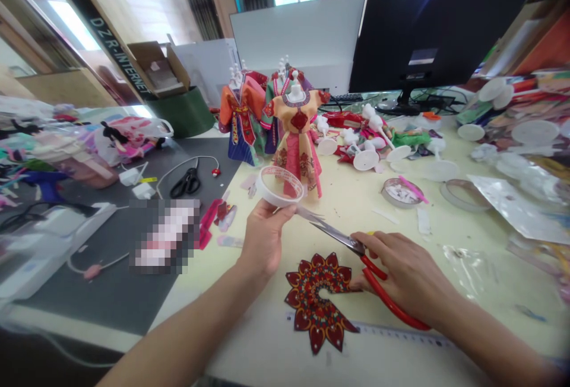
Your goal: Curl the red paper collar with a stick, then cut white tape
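Note:
My left hand (pixel 263 235) grips a roll of white tape (pixel 276 196) by its lower edge, above the pale table. A loose end of tape stretches from the roll toward the scissors. My right hand (pixel 401 274) holds red-handled scissors (pixel 342 238), their blades parted and pointing left at that tape end. Below the blades lies a dark red patterned collar piece (pixel 307 304) with pointed petals and a gap on its right side. The right thumb is close to the collar's upper right tip. Under the collar runs a clear ruler (pixel 401 336), partly covered.
Small dressed mannequins (pixel 296 120) stand at the back before a monitor (pixel 427 31). Black scissors (pixel 185 183) lie on the grey mat. A round dish (pixel 401 192) of white scraps sits at right. Bags and doll stands (pixel 366 159) crowd the far side.

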A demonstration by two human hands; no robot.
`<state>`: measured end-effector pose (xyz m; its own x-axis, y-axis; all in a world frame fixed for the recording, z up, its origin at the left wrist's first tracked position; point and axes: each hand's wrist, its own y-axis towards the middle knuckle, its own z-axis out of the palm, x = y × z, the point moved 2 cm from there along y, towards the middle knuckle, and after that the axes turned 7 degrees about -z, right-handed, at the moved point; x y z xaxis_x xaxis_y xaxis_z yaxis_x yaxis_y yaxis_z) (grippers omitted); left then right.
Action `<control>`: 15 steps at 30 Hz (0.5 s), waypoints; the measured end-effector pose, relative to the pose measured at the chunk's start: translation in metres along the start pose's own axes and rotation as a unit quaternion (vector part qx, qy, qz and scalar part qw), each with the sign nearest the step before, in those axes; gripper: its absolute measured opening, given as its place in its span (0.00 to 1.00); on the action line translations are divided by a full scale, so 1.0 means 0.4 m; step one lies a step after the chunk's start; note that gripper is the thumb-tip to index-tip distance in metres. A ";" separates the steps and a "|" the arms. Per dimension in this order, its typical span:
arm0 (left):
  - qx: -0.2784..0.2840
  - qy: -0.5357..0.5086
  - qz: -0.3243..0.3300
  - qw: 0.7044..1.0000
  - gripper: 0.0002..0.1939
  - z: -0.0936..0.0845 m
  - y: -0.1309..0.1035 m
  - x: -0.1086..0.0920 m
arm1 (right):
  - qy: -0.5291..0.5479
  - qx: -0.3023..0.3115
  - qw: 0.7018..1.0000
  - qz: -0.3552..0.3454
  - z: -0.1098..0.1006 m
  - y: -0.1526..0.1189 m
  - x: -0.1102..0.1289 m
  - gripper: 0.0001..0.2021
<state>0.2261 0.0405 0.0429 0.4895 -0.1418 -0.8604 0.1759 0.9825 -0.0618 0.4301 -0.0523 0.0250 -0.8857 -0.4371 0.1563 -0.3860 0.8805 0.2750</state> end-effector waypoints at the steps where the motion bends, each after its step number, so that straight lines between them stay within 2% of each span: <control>1: 0.001 0.000 -0.001 1.000 0.15 0.000 -0.001 0.000 | -0.002 -0.002 1.000 0.001 -0.001 0.001 0.000 0.27; 15: 0.009 0.002 -0.007 1.000 0.18 0.003 -0.003 -0.001 | -0.004 0.013 1.000 0.011 0.002 0.002 0.000 0.28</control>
<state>0.2265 0.0393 0.0439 0.4841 -0.1550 -0.8612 0.1986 0.9780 -0.0644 0.4297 -0.0515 0.0243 -0.8962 -0.4158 0.1550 -0.3723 0.8946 0.2472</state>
